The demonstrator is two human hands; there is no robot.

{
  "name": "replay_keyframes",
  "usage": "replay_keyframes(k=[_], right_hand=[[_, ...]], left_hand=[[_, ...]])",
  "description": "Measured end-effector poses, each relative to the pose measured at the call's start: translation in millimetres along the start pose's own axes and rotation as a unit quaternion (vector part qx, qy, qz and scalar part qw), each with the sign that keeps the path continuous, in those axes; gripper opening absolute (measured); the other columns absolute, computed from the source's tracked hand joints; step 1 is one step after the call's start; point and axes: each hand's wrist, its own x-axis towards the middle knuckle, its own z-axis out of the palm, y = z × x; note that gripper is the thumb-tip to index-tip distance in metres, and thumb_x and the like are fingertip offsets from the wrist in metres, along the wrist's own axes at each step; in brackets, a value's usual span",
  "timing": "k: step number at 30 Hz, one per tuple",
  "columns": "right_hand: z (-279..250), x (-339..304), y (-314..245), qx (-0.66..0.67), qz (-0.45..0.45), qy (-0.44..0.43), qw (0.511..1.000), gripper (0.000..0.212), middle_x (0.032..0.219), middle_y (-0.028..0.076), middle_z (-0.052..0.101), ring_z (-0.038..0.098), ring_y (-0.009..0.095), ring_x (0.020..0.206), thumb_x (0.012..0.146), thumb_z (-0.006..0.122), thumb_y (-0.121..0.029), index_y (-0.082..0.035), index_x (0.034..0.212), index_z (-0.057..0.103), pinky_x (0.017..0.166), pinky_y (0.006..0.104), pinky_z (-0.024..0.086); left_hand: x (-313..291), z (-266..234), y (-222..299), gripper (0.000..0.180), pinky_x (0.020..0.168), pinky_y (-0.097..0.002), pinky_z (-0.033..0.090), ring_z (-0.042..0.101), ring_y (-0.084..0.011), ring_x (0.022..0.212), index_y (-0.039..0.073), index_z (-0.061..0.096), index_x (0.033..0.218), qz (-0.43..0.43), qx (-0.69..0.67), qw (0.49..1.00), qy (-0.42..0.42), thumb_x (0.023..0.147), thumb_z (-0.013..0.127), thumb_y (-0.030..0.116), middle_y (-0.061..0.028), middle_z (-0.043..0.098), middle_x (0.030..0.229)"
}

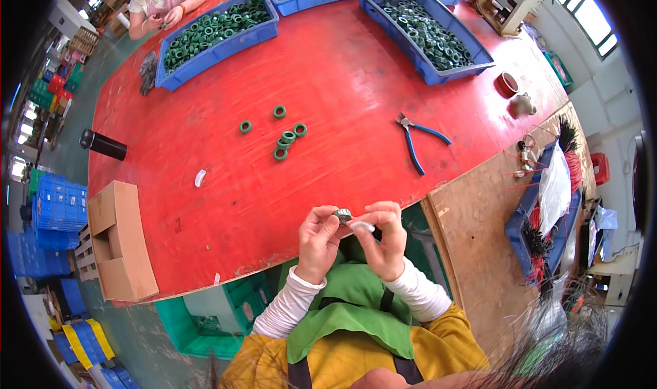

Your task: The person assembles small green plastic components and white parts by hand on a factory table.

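Just over the table's near edge, my left hand (319, 244) pinches a dark green ring (343, 216) between thumb and fingers; its edge looks pale and shiny. Close beside it, my right hand (384, 244) is closed on a small white strip-like piece (362, 226), held against or very near the ring; whether they touch I cannot tell. Farther out lie several loose green rings, among them one ring (246, 126) on its own and another ring (300, 130) beside a short row. A similar white piece (200, 178) rests to their left.
The red table (205, 129) carries blue trays of green rings at the far left (219, 64) and far right (438, 78). Blue-handled cutters (413, 143) lie right of centre. A cardboard box (126, 252), a black bottle (104, 145) and a co-worker's hands (164, 21) are leftward.
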Motion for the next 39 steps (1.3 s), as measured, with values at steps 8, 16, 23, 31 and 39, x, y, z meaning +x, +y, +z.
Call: replay_keyframes(k=[8,16,23,31,39], right_hand=[[-19.7,35.3,7.2,0.307,0.289,-0.122,0.899,0.018,0.086,0.006,0.06,0.059,0.013,0.085,0.09,0.06,-0.012,0.0,0.096,0.05,0.077,0.0274,0.046],[-7.1,21.9,36.4,0.51,0.454,-0.173,0.709,0.011,0.085,0.005,0.061,0.057,0.01,0.07,0.095,0.051,-0.016,-0.004,0.095,0.052,0.064,0.0249,0.048],[7.0,16.7,32.8,0.473,0.396,-0.048,0.786,0.01,0.086,0.007,0.061,0.059,0.012,0.071,0.096,0.05,-0.015,-0.005,0.096,0.048,0.066,0.0258,0.049],[26.3,4.7,21.9,0.364,0.288,-0.047,0.885,0.025,0.097,0.009,0.062,0.061,0.015,0.086,0.092,0.055,-0.004,0.002,0.115,0.047,0.077,0.0288,0.051],[6.8,38.0,17.1,-0.099,-0.066,-0.196,0.973,0.017,0.084,0.007,0.062,0.064,0.02,0.077,0.08,0.065,-0.006,-0.002,0.095,0.059,0.067,0.0293,0.052]], left_hand=[[-7.4,-1.9,12.1,0.017,0.078,-0.0369,0.057,0.066,-0.0227,0.086,-0.001,0.055,0.107,-0.01,0.101,0.993,-0.063,0.093,0.056,0.008,-0.012,0.065,0.096],[1.4,-5.7,22.2,0.02,0.077,-0.0353,0.057,0.066,-0.0214,0.082,0.0,0.055,0.108,-0.071,0.085,0.987,-0.114,0.093,0.057,0.014,-0.0102,0.064,0.093],[3.9,-13.9,14.8,0.023,0.079,-0.0326,0.054,0.064,-0.019,0.088,0.001,0.057,0.107,0.071,0.233,0.97,0.0,0.091,0.061,0.016,-0.0082,0.055,0.109],[5.5,-5.8,2.1,0.017,0.089,-0.0315,0.049,0.058,-0.0174,0.099,-0.007,0.061,0.105,0.036,0.093,0.993,0.06,0.091,0.056,0.002,-0.0075,0.05,0.115],[7.0,-1.2,25.1,0.007,0.089,-0.0295,0.047,0.056,-0.0152,0.098,-0.004,0.061,0.091,0.11,0.236,0.963,0.073,0.087,0.062,0.002,-0.0077,0.048,0.111]])
